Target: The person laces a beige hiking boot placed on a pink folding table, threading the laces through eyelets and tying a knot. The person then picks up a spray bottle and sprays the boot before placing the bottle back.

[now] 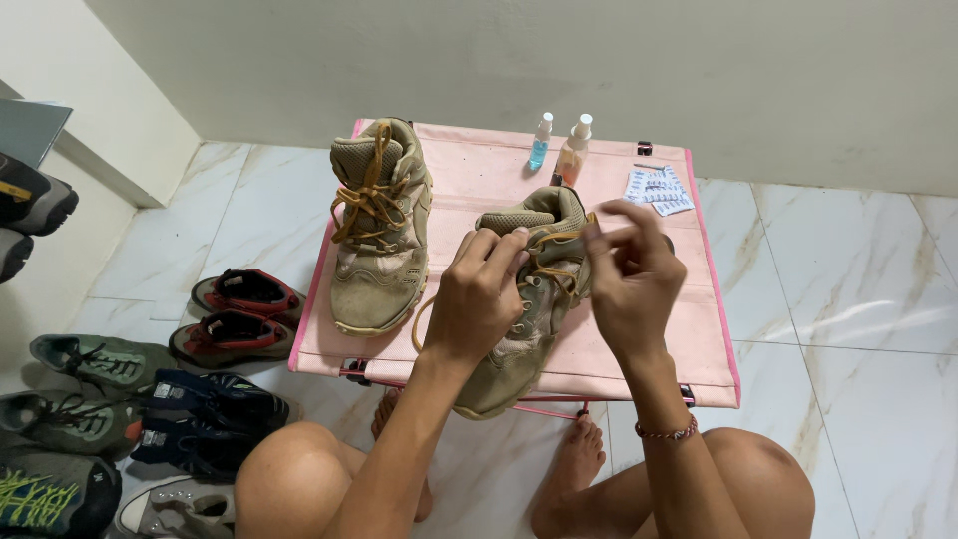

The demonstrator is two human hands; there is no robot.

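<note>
Both hands, left (477,299) and right (627,274), pinch the lace (555,243) of the boot (524,319) under them. Overhanging the table (699,349), the boot could tip off if tugged.

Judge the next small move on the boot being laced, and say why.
Probably draw the lace through and snug it. Both the left hand and right hand pinch it over the nearer tan boot, whose upper eyelets look loose, while the other boot is already laced.

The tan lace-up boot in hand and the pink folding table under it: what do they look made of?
Tan lace-up boot: apparently matte suede with mesh panels, going by its nap and dull look. Pink folding table: seemingly stretched fabric, faintly creased, on a thin frame.
</note>
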